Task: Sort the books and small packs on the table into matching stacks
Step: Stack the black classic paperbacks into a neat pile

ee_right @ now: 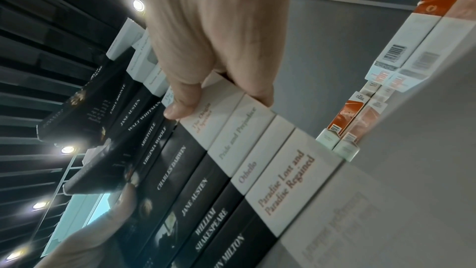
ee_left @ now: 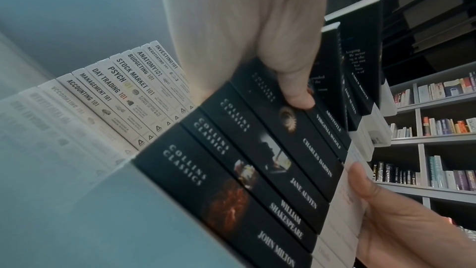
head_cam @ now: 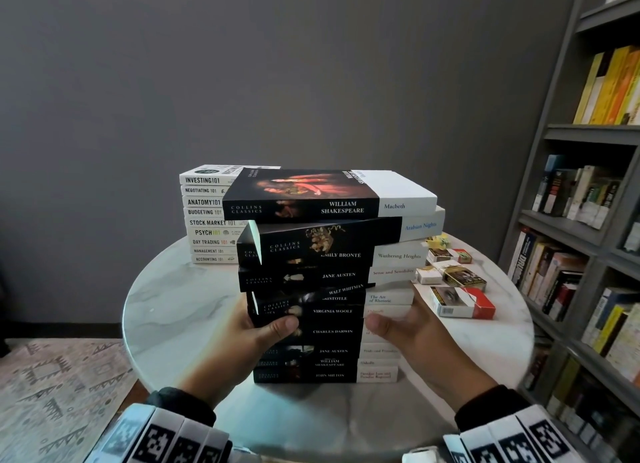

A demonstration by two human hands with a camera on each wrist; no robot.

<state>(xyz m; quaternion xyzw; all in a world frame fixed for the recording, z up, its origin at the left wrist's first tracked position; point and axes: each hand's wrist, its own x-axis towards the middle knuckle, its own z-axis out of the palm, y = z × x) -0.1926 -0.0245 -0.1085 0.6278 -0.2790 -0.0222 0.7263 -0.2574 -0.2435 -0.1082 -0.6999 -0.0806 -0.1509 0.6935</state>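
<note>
Marble round table (head_cam: 166, 300) carries a squared 101 stack (head_cam: 209, 216) at its far edge; left hand (head_cam: 256, 341) and right hand (head_cam: 412, 334) clamp the crooked Collins Classics stack (head_cam: 325, 275) mid-table, while small packs (head_cam: 453, 282) near the right edge lie unsorted.

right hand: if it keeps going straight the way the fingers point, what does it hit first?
The right hand already touches the Collins Classics stack, thumb on the Darwin spine. Pushing on meets those books at once; the fingers behind them are hidden.

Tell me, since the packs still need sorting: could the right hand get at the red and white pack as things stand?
Probably yes. The red and white pack lies flat on the table just right of the right hand, nothing between them. But that hand is holding the Collins Classics stack, so it must let go first.
</note>
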